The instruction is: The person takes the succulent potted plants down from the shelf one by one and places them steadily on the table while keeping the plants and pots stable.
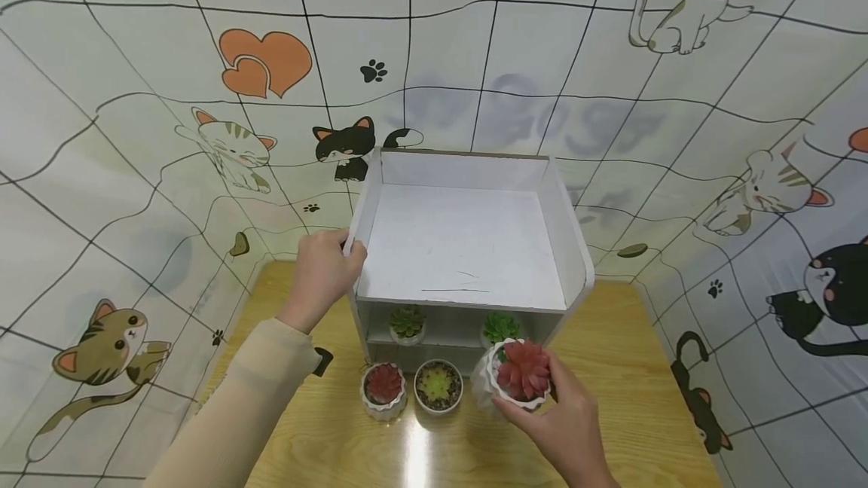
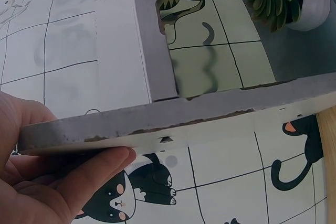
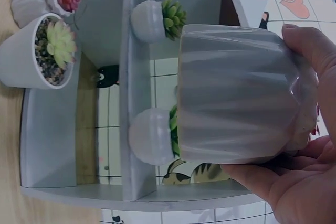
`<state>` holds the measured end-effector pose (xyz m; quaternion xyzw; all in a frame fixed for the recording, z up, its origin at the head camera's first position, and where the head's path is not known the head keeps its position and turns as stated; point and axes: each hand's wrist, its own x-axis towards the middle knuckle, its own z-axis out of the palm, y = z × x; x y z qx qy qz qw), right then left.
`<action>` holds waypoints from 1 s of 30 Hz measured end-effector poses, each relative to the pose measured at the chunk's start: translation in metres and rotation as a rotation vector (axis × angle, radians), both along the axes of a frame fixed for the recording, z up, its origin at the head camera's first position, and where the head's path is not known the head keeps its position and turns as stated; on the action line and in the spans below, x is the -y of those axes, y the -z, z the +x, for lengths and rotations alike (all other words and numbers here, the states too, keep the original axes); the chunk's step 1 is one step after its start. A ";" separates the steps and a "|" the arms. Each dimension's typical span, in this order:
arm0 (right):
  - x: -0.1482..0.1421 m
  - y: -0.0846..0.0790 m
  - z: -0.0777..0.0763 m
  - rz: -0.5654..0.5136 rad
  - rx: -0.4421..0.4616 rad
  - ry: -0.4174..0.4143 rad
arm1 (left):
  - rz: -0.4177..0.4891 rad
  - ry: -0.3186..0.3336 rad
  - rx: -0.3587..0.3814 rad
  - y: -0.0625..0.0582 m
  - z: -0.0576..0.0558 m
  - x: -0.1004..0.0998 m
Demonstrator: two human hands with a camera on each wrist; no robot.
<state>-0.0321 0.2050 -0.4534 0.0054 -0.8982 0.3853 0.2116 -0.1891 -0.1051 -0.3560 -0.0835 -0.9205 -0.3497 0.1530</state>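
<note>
In the head view, my left hand grips the left side panel of a white two-level shelf. The left wrist view shows the thumb on one face of that panel and the fingers on the other. My right hand holds a fluted white pot with a red succulent, raised before the shelf's right front. Seen from the right wrist, the pot is gripped near its rim, and its side covers part of the shelf. On the middle level sit two small potted succulents, a dark green one and a bright green one.
A white pot with a dark red succulent and a round pot with a yellow-green succulent stand on the wooden table before the shelf. Cat-patterned sheeting surrounds the table at the back and sides.
</note>
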 end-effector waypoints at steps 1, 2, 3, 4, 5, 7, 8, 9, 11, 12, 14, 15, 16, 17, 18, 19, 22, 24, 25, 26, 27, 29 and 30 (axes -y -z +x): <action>0.000 0.001 0.000 0.000 0.001 0.004 | 0.000 0.001 -0.002 0.000 0.000 0.000; 0.001 0.002 0.001 -0.001 0.003 0.007 | 0.002 0.001 -0.003 0.000 0.000 0.000; 0.001 0.004 0.001 -0.002 0.006 0.008 | 0.003 0.001 -0.003 0.000 0.000 0.000; 0.001 0.005 0.001 -0.008 0.009 0.009 | 0.005 0.000 -0.003 0.000 0.000 0.000; 0.001 0.006 0.001 -0.007 0.012 0.012 | 0.006 -0.001 -0.002 0.000 -0.001 -0.001; 0.002 0.008 0.002 -0.008 0.020 0.018 | 0.003 -0.004 -0.001 0.000 -0.001 -0.001; 0.002 0.010 0.002 -0.012 0.026 0.022 | 0.004 -0.007 -0.001 0.000 -0.001 -0.001; 0.002 0.011 0.002 -0.014 0.033 0.029 | 0.004 -0.007 -0.001 0.000 -0.001 -0.001; 0.002 0.014 0.002 -0.009 0.045 0.041 | 0.005 -0.006 0.002 -0.001 0.000 -0.001; 0.002 0.016 0.002 -0.010 0.049 0.045 | 0.005 -0.006 0.002 -0.001 0.000 -0.002; 0.002 0.020 0.002 -0.007 0.053 0.055 | 0.009 -0.006 0.004 0.000 0.000 -0.001; 0.002 0.021 0.002 -0.002 0.050 0.057 | 0.010 -0.005 0.005 0.000 0.000 -0.001; 0.002 0.023 0.002 0.000 0.045 0.059 | 0.011 -0.005 0.003 0.000 0.000 -0.002; 0.001 0.025 0.002 0.003 0.040 0.060 | 0.009 -0.006 0.002 0.000 0.000 -0.002; 0.001 0.027 0.001 0.004 0.035 0.061 | 0.007 -0.006 -0.002 0.001 0.000 -0.003; 0.000 0.028 0.001 0.009 0.033 0.065 | 0.006 -0.007 -0.004 0.001 0.000 -0.003; -0.002 0.034 0.001 -0.001 0.031 0.070 | 0.004 -0.006 -0.011 0.002 -0.001 -0.005; -0.003 0.038 0.001 -0.011 0.031 0.076 | 0.002 -0.004 -0.013 0.002 -0.001 -0.005; -0.003 0.040 0.001 -0.016 0.033 0.080 | 0.004 -0.004 -0.014 0.003 -0.001 -0.005; -0.003 0.043 0.001 -0.025 0.035 0.081 | 0.001 -0.005 -0.016 0.002 -0.001 -0.005; -0.003 0.045 0.001 -0.029 0.038 0.082 | -0.002 -0.009 -0.016 0.002 -0.001 -0.005; -0.002 0.049 0.001 -0.034 0.044 0.087 | -0.012 -0.013 -0.016 0.002 -0.001 -0.003; -0.002 0.051 0.001 -0.037 0.046 0.089 | -0.016 -0.013 -0.016 0.002 -0.002 -0.002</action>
